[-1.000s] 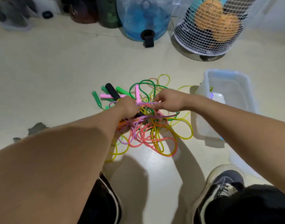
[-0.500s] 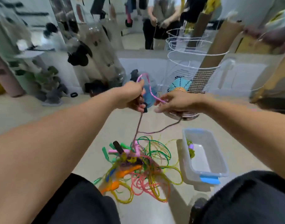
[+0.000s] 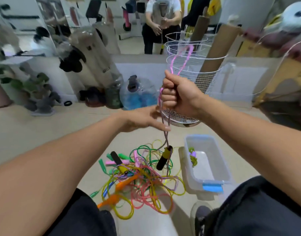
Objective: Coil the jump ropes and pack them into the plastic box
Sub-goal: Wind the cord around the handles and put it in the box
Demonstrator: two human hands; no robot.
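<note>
My right hand (image 3: 177, 95) is raised in a fist around a pink-purple jump rope (image 3: 165, 133); a loop of it sticks up above the fist. Two strands hang down to a black and yellow handle (image 3: 164, 158) dangling above the pile. My left hand (image 3: 146, 119) is just below the fist, fingers extended, touching the hanging strands. A tangled pile of jump ropes (image 3: 141, 181) in yellow, pink, green and orange lies on the floor. The clear plastic box (image 3: 219, 160) stands right of the pile, with a small coiled rope (image 3: 193, 156) inside.
A white wire basket (image 3: 197, 68) stands behind my right hand. A blue water jug (image 3: 137, 96) and dark bottles line the wall at the back. My dark-trousered knees and a shoe (image 3: 200, 213) frame the pile. A mirror shows a person standing.
My right hand has risen and closed into a fist on the rope. My left hand let go and dropped below it. The black and yellow handle now hangs free of the pile.
</note>
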